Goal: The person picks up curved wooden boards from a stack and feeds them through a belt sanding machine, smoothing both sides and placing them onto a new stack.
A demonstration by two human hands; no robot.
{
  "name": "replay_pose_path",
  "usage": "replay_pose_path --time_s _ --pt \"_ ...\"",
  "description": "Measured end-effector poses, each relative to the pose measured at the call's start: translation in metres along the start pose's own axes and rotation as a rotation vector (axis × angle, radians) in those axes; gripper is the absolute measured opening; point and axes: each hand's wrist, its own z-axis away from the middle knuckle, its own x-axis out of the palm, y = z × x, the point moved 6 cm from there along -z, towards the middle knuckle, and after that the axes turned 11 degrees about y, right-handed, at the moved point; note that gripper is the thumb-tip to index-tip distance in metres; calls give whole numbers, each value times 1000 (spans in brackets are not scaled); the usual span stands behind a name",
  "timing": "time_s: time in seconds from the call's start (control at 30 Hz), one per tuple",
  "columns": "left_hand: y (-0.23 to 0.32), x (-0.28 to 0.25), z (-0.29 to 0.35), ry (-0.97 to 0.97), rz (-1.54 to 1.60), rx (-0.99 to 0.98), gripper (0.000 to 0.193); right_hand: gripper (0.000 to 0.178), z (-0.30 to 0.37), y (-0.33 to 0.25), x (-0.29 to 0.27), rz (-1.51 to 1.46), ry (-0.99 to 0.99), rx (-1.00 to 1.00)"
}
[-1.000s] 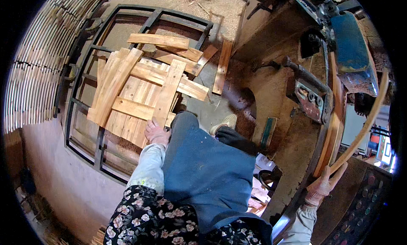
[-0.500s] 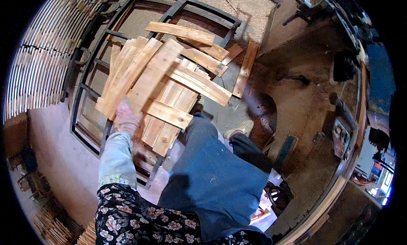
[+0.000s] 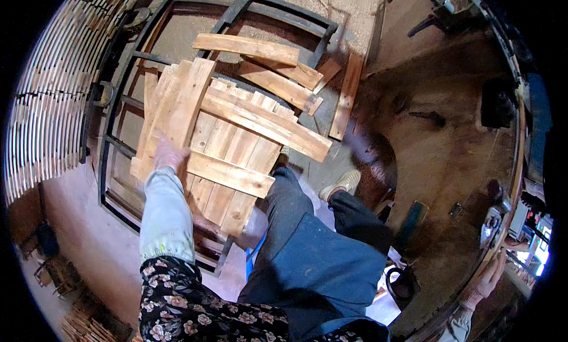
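My left hand (image 3: pixel 170 154) is closed on the near end of a pale wooden board (image 3: pixel 194 99). This board rests on a stack of similar boards (image 3: pixel 155 114) at the left. To its right, several boards lie side by side as a panel (image 3: pixel 234 144). Two boards lie across that panel: an upper crosspiece (image 3: pixel 266 122) and a lower crosspiece (image 3: pixel 231 173). My right hand (image 3: pixel 490 277) is far out at the right rim, beside the edge of a brown surface. Its fingers are too small and warped to make out.
A dark metal frame (image 3: pixel 124 99) sits under and around the boards. Loose boards (image 3: pixel 281 88) lie beyond the panel, and a reddish board (image 3: pixel 346 96) lies to their right. Thin slats (image 3: pixel 50 105) are stacked at far left. A wide brown surface (image 3: pixel 449 159) with tools stands at right.
My left hand has shifted the board left, from over the panel onto the left stack. More of the panel now shows. My right hand has come into view at the right rim.
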Motion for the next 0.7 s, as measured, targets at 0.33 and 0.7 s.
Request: replay_pose_path --time_s 0.33,0.7 --pt "69 -50 220 -594 1622 -43 39 57 -1 -249 -63 -779 116 -89" --pt "277 -188 556 -918 1656 1171 104 111 108 -200 -167 -1135 -227 824"
